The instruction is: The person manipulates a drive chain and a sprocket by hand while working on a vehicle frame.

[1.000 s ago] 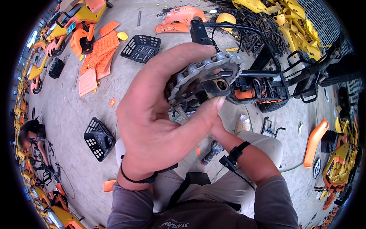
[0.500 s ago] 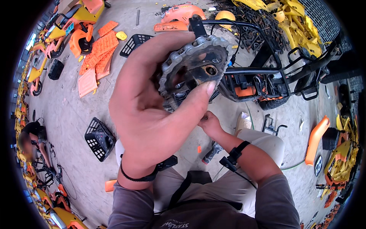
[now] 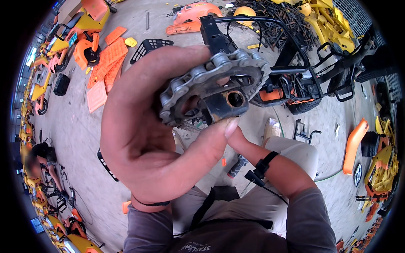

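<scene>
Close in front of me, my left hand (image 3: 130,135) grips a dark sprocket (image 3: 254,75) wrapped by a grey roller chain (image 3: 197,75). The fingers curl over the far side, while the thumb presses against a black metal block (image 3: 219,107) with a round, rusty-rimmed hole, at the sprocket's middle. My right hand (image 3: 239,141) is below and behind these parts; its fingers are hidden, so I cannot see what they hold. Just beyond stands a stripped black vehicle frame (image 3: 276,69) with tubes and cables. On the floor between my legs lies a dark tool (image 3: 238,165).
Black baskets (image 3: 156,45) and orange panels (image 3: 110,61) lie ahead and to the left. Yellow covers (image 3: 333,25) and dark metal parts (image 3: 276,36) are piled at the far right. An orange strip (image 3: 355,145) lies right. Another person (image 3: 44,158) works far left, near yellow vehicles.
The sprocket and chain have tilted flatter, with the holed block turned toward me. My left hand has come nearer and shifted left; my right hand's fingers have gone behind it.
</scene>
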`<action>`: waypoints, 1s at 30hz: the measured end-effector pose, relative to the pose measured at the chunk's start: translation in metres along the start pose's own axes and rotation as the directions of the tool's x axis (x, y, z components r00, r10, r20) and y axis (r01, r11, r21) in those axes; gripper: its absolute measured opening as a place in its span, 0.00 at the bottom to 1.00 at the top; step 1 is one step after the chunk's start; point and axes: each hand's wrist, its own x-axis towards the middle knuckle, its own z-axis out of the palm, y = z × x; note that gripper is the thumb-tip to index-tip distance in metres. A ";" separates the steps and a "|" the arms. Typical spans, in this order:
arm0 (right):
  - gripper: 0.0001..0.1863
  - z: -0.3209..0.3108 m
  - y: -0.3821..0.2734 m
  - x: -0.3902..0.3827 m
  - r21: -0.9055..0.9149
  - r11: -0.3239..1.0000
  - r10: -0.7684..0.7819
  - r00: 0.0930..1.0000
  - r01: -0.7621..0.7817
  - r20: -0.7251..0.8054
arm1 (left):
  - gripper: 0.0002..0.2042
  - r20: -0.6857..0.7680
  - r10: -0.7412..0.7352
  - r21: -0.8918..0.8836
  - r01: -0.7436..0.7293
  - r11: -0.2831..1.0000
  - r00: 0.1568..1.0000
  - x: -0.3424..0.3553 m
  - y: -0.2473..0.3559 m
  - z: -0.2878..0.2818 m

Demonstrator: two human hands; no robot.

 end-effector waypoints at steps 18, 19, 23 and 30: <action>0.46 -0.009 -0.006 -0.003 0.485 0.802 0.212 0.925 -0.350 0.317 | 0.43 0.137 0.239 -0.102 -0.226 0.969 0.961 0.001 -0.010 -0.003; 0.44 -0.009 -0.017 -0.009 0.448 0.824 0.217 0.923 -0.348 0.317 | 0.43 0.129 0.243 -0.115 -0.229 0.967 0.961 0.000 -0.009 -0.002; 0.43 -0.006 -0.011 -0.012 0.477 0.789 0.235 0.907 -0.387 0.349 | 0.44 0.106 0.202 -0.167 -0.183 0.969 0.974 -0.002 -0.006 -0.002; 0.38 -0.004 -0.043 -0.021 0.544 0.788 0.116 0.938 -0.287 0.326 | 0.45 0.162 0.210 -0.107 -0.194 0.975 0.964 -0.004 0.005 -0.014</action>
